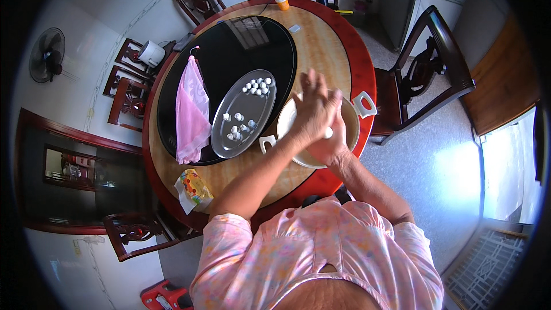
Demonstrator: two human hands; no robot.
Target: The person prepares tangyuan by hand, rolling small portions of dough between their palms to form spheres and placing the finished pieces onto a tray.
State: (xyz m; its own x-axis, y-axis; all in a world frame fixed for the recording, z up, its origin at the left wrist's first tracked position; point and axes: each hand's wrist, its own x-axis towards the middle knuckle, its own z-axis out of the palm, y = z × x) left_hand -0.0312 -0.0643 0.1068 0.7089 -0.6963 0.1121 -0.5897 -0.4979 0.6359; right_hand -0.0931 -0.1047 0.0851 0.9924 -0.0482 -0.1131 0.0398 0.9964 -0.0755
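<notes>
My left hand [316, 114] lies over my right hand [329, 148], palms facing, above a white two-handled pot [354, 137]. Part of a small white ball [328, 132] shows between the palms, at the base of my right hand; what else lies between them is hidden. The left fingers are stretched out and slightly blurred. Left of the pot, an oval clear tray [224, 144] holds several smooth white balls [258, 86] at its far end and several rougher white lumps [234, 133] nearer me. The pot's contents are mostly hidden by my hands.
The tray and a folded pink mesh cover [192, 112] rest on the round table's black glass turntable [232, 51]. A tissue pack [194, 187] lies at the near left edge, an orange cup [282, 2] at the far edge. A dark wooden chair [426, 77] stands at right.
</notes>
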